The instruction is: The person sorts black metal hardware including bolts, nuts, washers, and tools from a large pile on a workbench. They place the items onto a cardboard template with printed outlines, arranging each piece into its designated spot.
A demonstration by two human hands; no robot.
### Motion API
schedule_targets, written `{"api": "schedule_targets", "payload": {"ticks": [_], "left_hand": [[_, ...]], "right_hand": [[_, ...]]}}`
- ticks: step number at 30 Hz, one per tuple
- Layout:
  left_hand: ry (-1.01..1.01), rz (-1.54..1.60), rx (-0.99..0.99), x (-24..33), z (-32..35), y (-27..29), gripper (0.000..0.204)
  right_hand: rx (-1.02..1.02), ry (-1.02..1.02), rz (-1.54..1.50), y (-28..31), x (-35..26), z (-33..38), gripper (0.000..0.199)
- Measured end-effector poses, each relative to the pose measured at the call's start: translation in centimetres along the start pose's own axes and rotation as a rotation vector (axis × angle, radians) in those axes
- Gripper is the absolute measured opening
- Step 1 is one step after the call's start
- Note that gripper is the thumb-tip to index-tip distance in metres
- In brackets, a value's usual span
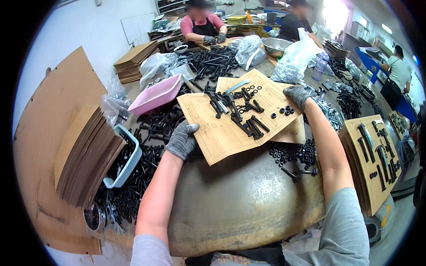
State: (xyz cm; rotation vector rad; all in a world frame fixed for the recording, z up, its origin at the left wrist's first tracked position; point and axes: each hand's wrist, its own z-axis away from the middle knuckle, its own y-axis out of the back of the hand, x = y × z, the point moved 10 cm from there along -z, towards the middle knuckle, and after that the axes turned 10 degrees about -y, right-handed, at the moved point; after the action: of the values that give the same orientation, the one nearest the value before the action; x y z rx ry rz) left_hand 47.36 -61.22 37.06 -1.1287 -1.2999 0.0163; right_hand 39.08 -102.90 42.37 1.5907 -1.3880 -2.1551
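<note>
Between my hands a printed cardboard sheet (pixel 213 144) is held tilted above the table. My left hand (pixel 181 140), in a grey knit glove, grips its left edge with the thumb on top. Gloved the same way, my right hand (pixel 298 95) is closed on the far right edge. On the sheet lie several black bolts (pixel 254 128), black nuts (pixel 284 111), some rings and a small silver-blue wrench (pixel 238 85). Another cardboard piece (pixel 290 132) shows beneath it. My fingers under the sheet are hidden.
Loose black bolts (pixel 148 157) heap around a pink tray (pixel 155 95) and a light blue basket (pixel 137 153). Black nuts (pixel 304 153) lie on the table (pixel 230 195). Cardboard stacks stand at left; a bolt-covered cardboard stack (pixel 355 133) is at right. People (pixel 202 26) work across the table.
</note>
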Motion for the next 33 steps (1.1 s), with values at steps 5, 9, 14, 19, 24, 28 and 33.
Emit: {"api": "schedule_targets", "payload": {"ticks": [5, 9, 14, 19, 24, 28, 33], "left_hand": [[0.038, -0.026, -0.014, -2.4, -5.0, -0.2, 0.053], [0.124, -0.055, 0.031, -4.3, -7.0, 1.5, 0.050], [0.195, -0.539, 0.305, -5.4, -6.9, 5.4, 0.037], [-0.125, -1.132, 0.356, -2.3, -6.4, 5.1, 0.034], [-0.066, -1.738, 0.311, -1.5, -7.0, 2.7, 0.054], [-0.072, -1.835, 0.278, -0.2, -6.6, 1.3, 0.058], [-0.135, -1.710, 0.369, 1.2, -3.9, 4.3, 0.047]], "right_hand": [[0.146, -0.189, -0.017, 2.5, 3.0, -1.6, 0.028], [0.173, -0.210, 0.224, 1.7, 5.1, -2.4, 0.038], [0.209, -0.202, 0.312, 1.1, 6.9, -3.1, 0.035], [0.415, -0.075, 0.775, -0.4, 1.2, -0.7, 0.029], [0.511, -0.039, 0.948, -0.8, 2.7, -1.3, 0.025], [0.641, 0.248, 1.211, -1.1, 0.0, -0.1, 0.024], [0.462, -0.166, 0.985, -2.3, -2.9, 3.2, 0.027]]}}
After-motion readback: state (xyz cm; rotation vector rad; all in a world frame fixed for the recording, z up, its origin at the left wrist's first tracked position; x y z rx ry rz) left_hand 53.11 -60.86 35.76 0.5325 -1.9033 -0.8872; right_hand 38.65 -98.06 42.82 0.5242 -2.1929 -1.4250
